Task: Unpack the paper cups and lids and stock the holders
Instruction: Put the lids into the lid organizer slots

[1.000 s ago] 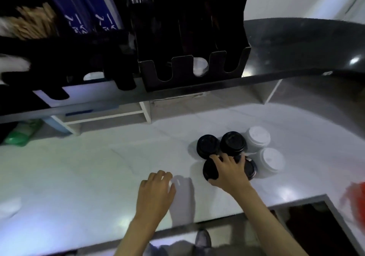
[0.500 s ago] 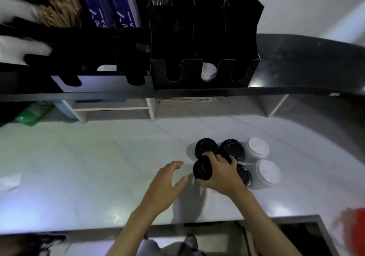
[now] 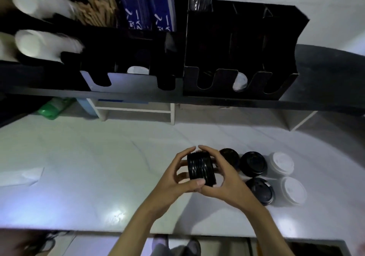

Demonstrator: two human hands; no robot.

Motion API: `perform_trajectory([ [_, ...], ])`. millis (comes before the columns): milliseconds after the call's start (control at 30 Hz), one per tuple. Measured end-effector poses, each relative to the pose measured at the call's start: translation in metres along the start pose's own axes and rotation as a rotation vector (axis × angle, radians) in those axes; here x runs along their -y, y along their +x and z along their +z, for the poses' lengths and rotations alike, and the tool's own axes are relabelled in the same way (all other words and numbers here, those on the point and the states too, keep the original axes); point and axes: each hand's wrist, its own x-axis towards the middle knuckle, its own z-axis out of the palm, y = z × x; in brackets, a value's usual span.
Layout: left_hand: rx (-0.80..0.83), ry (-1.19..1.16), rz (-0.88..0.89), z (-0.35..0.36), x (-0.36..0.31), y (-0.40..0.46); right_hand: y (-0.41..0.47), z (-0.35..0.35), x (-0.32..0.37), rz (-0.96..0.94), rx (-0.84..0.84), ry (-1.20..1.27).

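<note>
Head view: the left hand [image 3: 173, 178] and right hand [image 3: 225, 180] both hold a grip curled round the stack of black lids [image 3: 200, 169], raised above the desk [image 3: 79, 166]. Uneven squeeze could fan the stack apart.

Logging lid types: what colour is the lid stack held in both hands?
Black, a ribbed stack of lids, clearest in the head view.
</note>
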Motion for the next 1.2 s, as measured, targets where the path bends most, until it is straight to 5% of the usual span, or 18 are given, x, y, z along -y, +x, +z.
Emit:
perform_trajectory([
  [333, 0.068, -0.026, 0.002, -0.047, 0.001, 0.016, 0.023, 0.014, 0.006, 0.097, -0.042, 0.079],
  [700, 0.088, 0.003, 0.009, -0.010, -0.007, 0.057, 0.020, -0.025, -0.006, 0.107, -0.178, 0.159],
  [900, -0.042, -0.126, 0.022, 0.037, -0.019, 0.092, 0.031, -0.096, -0.009, 0.027, -0.219, 0.178],
  [1200, -0.259, -0.300, 0.100, 0.092, -0.028, 0.120, 0.091, -0.254, 0.022, -0.331, -0.405, -0.267],
])
